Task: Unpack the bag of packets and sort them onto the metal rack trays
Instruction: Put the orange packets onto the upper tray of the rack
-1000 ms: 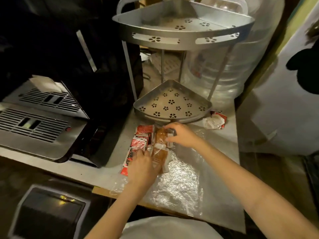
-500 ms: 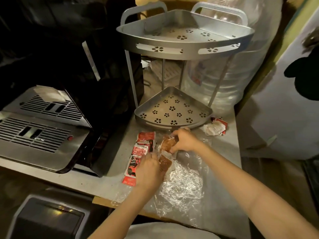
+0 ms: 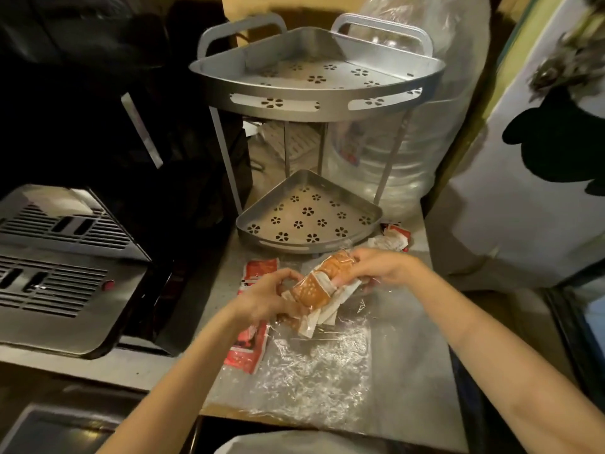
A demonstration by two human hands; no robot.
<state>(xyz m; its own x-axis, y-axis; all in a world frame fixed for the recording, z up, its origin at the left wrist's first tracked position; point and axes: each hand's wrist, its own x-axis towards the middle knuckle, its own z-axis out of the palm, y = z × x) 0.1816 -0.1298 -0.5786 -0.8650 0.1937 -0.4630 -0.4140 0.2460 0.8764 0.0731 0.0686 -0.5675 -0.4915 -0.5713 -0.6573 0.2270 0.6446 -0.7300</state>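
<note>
**Orange packets up off the counter**

Dim grey countertop [image 3: 203,362], crinkled clear plastic bag [image 3: 314,371] spread flat. Left hand [image 3: 265,299] and right hand [image 3: 379,267] both grip the bundle of orange sauce packets [image 3: 314,286], likely squaring it for the silver two-tier metal rack [image 3: 307,217] just behind, both trays bare. Red packets [image 3: 248,348] lie alongside, sorted out.

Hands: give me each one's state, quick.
Left hand: fingers curled, gripping the near end of the orange packets.
Right hand: pinching the far end of the same bundle.
</note>
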